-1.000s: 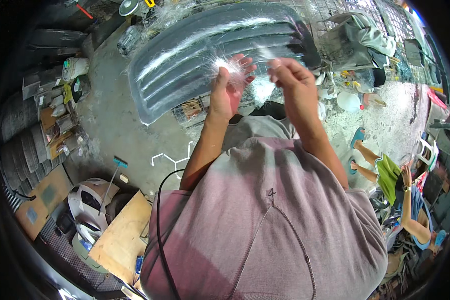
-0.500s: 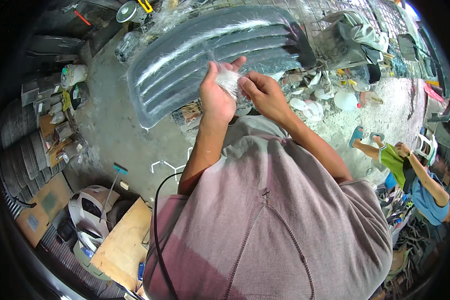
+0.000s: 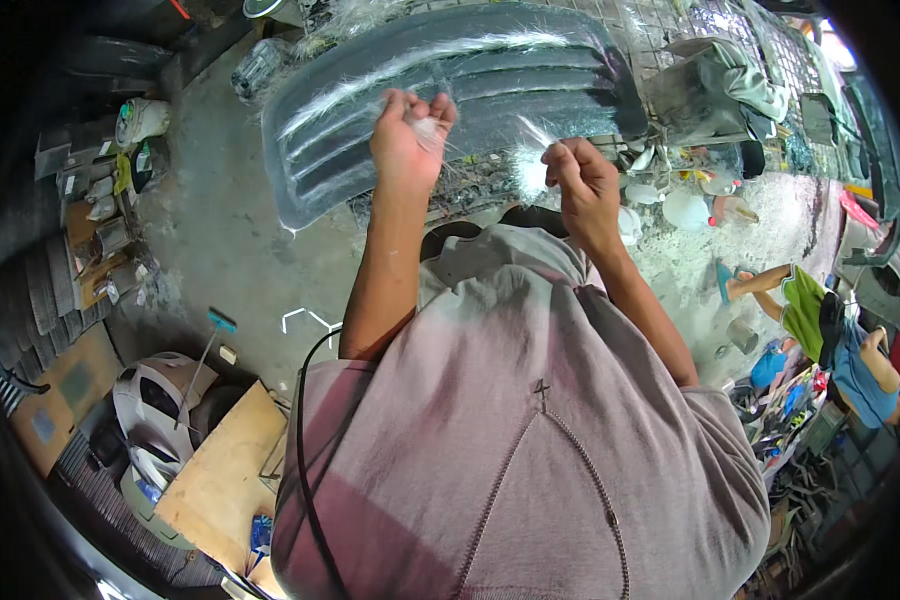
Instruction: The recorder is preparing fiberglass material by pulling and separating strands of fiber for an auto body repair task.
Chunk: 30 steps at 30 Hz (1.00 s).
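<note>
Over the big grey ribbed panel (image 3: 470,90) both hands are up, well apart from each other. Left hand (image 3: 407,140) is pinched shut on a small tuft of white fibre (image 3: 428,127), fingertips bunched together just above the panel's ridges. Right hand (image 3: 582,185) is closed too, gripping a bigger frayed wad of white fibres (image 3: 532,165) that sticks out to its left. More white strands lie along the panel's top ridge. Another person sits on the ground off to the right.
</note>
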### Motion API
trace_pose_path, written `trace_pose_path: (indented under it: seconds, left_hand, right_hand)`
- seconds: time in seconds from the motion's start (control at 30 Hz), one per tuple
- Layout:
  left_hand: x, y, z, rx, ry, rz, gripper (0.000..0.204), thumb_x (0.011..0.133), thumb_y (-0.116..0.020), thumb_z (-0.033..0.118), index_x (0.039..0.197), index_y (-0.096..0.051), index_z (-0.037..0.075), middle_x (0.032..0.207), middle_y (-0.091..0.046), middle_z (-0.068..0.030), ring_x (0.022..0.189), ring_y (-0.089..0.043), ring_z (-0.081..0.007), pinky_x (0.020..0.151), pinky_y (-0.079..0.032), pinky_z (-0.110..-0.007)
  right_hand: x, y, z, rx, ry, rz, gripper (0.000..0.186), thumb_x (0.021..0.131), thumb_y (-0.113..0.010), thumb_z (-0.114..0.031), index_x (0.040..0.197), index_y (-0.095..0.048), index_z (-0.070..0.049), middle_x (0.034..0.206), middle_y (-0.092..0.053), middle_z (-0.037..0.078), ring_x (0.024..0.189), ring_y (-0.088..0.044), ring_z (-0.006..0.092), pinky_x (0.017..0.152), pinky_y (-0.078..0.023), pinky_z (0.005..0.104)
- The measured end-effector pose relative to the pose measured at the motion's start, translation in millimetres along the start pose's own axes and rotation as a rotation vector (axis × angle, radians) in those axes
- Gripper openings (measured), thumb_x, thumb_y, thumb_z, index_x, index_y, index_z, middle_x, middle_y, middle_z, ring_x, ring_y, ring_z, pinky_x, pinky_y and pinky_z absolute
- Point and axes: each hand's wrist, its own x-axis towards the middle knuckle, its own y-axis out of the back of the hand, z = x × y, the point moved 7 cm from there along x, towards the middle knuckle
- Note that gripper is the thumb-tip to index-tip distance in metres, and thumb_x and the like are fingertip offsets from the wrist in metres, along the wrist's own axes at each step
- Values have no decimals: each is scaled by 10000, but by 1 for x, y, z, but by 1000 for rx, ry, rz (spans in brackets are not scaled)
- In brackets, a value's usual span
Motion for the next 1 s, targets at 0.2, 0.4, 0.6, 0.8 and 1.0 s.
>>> trace_pose_path:
  seconds: [0.2, 0.4, 0.6, 0.8, 1.0]
  left_hand:
    - [-39, -35, -47, 201, 131, -264, 556, 972, -458, 487, 1192, -525, -19, 1107, -616, -152, 1067, -579, -304, 923, -474, -459]
    - [-58, -56, -62, 250, 78, -442, 604, 979, -421, 512, 1266, -473, -17, 1203, -581, -174, 1137, -558, -296, 982, -445, -439]
    - [-51, -46, -54, 144, 57, -145, 299, 1035, -347, 262, 885, -493, 48, 981, -645, -190, 1098, -594, -342, 957, -453, -443]
    - [-61, -56, -58, 85, 200, -265, 305, 1035, -358, 309, 904, -505, 76, 1208, -600, -234, 933, -617, -273, 870, -474, -394]
    - [-56, -44, -48, -16, 163, -65, 254, 1032, -374, 264, 861, -476, 106, 817, -564, -89, 955, -609, -276, 868, -492, -431]
  right_hand:
    - [5, -2, -20, -37, 49, -4, 228, 991, -522, -170, 874, -615, 2, 725, -572, 11, 679, -516, 82, 639, -414, 232]
    - [10, -27, -23, -149, 13, -79, 209, 955, -573, -178, 887, -634, 10, 732, -592, 47, 668, -534, 86, 611, -430, 242]
    - [4, -12, -21, -378, 199, 124, 217, 848, -707, -119, 1017, -621, -12, 783, -601, 78, 646, -556, 114, 577, -454, 255]
    - [9, -27, 1, -174, -53, -119, 228, 954, -601, -229, 929, -583, -4, 732, -544, 2, 648, -476, 73, 601, -403, 231]
    - [5, -44, -5, -315, -13, -141, 231, 950, -553, -181, 835, -574, 18, 658, -479, 35, 612, -427, 113, 565, -378, 292]
